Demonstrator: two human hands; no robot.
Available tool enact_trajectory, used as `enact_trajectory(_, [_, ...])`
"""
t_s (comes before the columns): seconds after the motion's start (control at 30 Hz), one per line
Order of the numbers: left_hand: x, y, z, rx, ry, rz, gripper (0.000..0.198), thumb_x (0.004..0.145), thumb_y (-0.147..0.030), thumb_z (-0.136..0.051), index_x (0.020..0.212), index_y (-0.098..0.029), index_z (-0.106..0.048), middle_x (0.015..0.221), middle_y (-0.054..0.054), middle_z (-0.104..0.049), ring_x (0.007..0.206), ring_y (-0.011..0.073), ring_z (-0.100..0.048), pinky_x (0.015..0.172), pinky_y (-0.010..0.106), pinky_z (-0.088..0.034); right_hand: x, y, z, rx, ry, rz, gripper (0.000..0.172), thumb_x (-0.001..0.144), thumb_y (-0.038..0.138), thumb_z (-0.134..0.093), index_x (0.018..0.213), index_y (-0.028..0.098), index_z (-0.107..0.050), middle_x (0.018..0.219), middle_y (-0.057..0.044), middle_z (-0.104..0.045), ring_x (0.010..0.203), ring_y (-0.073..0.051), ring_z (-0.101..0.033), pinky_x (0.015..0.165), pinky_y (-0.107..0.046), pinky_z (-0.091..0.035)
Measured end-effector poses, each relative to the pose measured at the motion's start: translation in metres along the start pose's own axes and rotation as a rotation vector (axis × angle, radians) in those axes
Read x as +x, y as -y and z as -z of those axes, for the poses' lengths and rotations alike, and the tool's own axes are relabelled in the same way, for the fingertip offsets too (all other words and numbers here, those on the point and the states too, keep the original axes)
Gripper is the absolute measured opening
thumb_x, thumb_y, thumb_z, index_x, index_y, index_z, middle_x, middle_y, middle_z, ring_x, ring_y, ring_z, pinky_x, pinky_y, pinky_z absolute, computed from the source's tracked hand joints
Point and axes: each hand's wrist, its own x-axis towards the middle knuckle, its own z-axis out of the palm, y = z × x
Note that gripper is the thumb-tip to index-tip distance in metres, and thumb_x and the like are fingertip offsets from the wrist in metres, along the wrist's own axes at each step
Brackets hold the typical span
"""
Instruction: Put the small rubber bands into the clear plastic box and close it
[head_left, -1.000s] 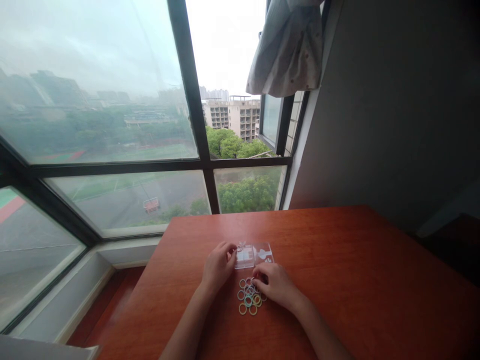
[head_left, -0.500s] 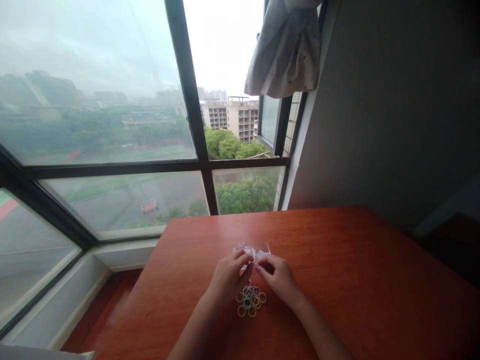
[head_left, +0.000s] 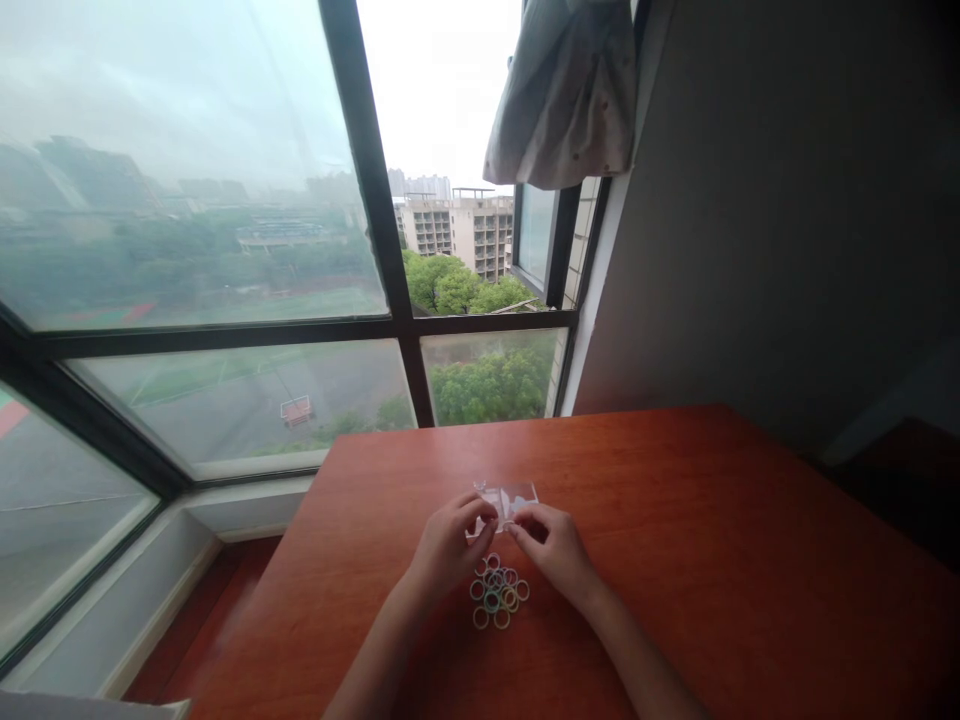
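Fingers (head_left: 486,506) partly hide the clear case (head_left: 520,495) (the pale item (head_left: 508,523) between them, blurred).

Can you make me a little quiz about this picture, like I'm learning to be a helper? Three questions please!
1. True or false: the left hand and the right hand are at opposite ends of the table.
2. Where is the pile of rings?
A) On the floor
B) On the table, nearer the person than the clear plastic case
C) Outdoors
3. Fill the gap: a pale, bunched ____ hangs at the window.

Key:
1. False; they are close together.
2. B
3. Curtain
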Motion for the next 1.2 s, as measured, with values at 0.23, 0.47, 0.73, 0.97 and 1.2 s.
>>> enact_trajectory(0.23, [0.000, 0.001, -0.007, -0.068, 0.050, -0.014, 0.011, 0.086, -0.022, -0.054, 0.082, -0.019, -0.064, 0.077, 0.001, -0.060, 0.063, 0.0105, -0.051, 0.059, 0.021, -0.041, 0.001, 0.005, 0.002, -0.010, 0.025, 0.006, 0.011, 0.081, 0.026, -0.063, 0.080, 0.017, -0.069, 0.072, -0.002, -0.068, 0.062, -0.014, -0.058, 0.057, -0.022, -0.042])
enact_trajectory(0.47, [0.003, 0.018, 0.005, 0.021, -0.160, 0.110, 0.015, 0.087, -0.025, -0.051, 0.080, -0.019, -0.063, 0.073, 0.001, -0.059, 0.062, 0.0125, -0.051, 0.060, 0.024, -0.041, -0.001, 0.005, 0.002, -0.062, 0.041, 0.004, 0.011, 0.081, 0.024, -0.061, 0.080, 0.018, -0.070, 0.072, -0.002, -0.068, 0.062, -0.014, -0.058, 0.057, -0.023, -0.043])
enact_trajectory(0.73, [0.003, 0.036, 0.003, 0.057, -0.203, 0.220, 0.019, 0.086, -0.030, -0.051, 0.082, -0.019, -0.066, 0.075, 0.002, -0.061, 0.061, 0.0136, -0.055, 0.059, 0.024, -0.043, 0.000, 0.004, 0.001, -0.086, 0.052, 0.014, 0.009, 0.080, 0.021, -0.061, 0.078, 0.018, -0.070, 0.070, -0.001, -0.067, 0.061, -0.014, -0.058, 0.058, -0.023, -0.042])
enact_trajectory(0.97, [0.002, 0.041, 0.004, 0.056, -0.215, 0.246, 0.021, 0.087, -0.031, -0.049, 0.085, -0.018, -0.066, 0.077, 0.003, -0.061, 0.061, 0.0137, -0.055, 0.061, 0.026, -0.044, 0.000, 0.002, 0.006, -0.096, 0.113, -0.006, 0.009, 0.078, 0.018, -0.062, 0.079, 0.018, -0.070, 0.071, -0.001, -0.068, 0.061, -0.014, -0.058, 0.058, -0.022, -0.042])
enact_trajectory(1.2, [0.001, 0.038, 0.004, 0.067, -0.189, 0.218, 0.020, 0.087, -0.029, -0.049, 0.086, -0.019, -0.066, 0.079, 0.003, -0.061, 0.062, 0.0136, -0.054, 0.062, 0.025, -0.043, -0.003, 0.004, 0.010, -0.142, 0.242, 0.029, 0.010, 0.075, 0.014, -0.062, 0.078, 0.019, -0.071, 0.070, 0.001, -0.067, 0.062, -0.013, -0.057, 0.059, -0.021, -0.041])
